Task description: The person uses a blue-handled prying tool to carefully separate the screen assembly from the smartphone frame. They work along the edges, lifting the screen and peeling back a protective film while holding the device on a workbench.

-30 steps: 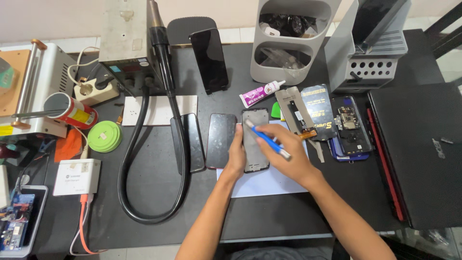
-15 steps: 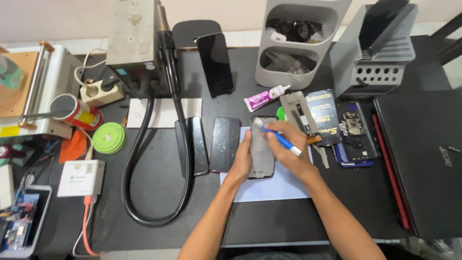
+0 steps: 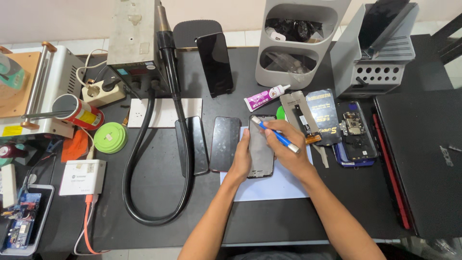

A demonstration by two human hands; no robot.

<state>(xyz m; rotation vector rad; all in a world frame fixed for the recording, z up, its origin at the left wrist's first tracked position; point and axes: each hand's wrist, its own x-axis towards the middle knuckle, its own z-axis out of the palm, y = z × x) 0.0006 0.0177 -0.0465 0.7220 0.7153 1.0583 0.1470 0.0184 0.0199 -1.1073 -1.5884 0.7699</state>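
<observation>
A dark phone frame [image 3: 261, 149] lies on a pale blue sheet [image 3: 269, 185] in the middle of the black table. My left hand [image 3: 242, 161] rests flat along its left edge and steadies it. My right hand [image 3: 288, 151] grips a blue-handled tool [image 3: 274, 134], held like a pen, with its tip at the frame's upper left corner. Left of the frame lie a phone screen [image 3: 224, 143] and another dark phone [image 3: 197, 144]. To the right sit opened phone parts [image 3: 353, 130] and a black packet [image 3: 322, 115].
A thick black hose [image 3: 144, 159] loops from a grey station [image 3: 132, 31] at the back left. A glue tube [image 3: 264, 97], a propped phone [image 3: 215, 62], grey bins [image 3: 301, 38], a green tape reel [image 3: 110, 137], a white box [image 3: 83, 176] and a closed laptop [image 3: 423, 154] surround the spot.
The view has shifted slightly. My right hand has slid the tool's tip up along the frame toward its top left corner. My left hand stays on the frame's left edge.
</observation>
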